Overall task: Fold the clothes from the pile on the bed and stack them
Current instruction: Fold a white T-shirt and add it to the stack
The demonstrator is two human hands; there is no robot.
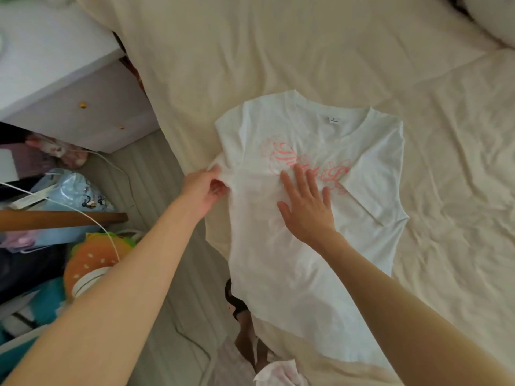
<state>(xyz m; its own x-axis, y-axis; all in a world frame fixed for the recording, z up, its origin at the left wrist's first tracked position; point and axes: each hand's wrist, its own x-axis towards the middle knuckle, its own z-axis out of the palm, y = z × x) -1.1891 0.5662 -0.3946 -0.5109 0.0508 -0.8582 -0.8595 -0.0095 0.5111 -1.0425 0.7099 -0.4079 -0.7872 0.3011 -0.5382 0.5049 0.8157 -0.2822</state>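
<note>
One garment in work; largest item first.
- bed: cream sheet, rumpled.
- white T-shirt: flat on bed, near edge; right side already folded in.
- right hand: fingers spread, pressing chest print.
- left hand: grip pinching left sleeve.
- Step, judged: left sleeve fold; next, carry it inward over the pinned middle.

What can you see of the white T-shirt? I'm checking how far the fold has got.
The white T-shirt lies face up on the cream bedsheet, pink script print on its chest, neck label showing. One sleeve is already folded in. The left hand pinches the other sleeve; the right hand presses flat on the chest.
</note>
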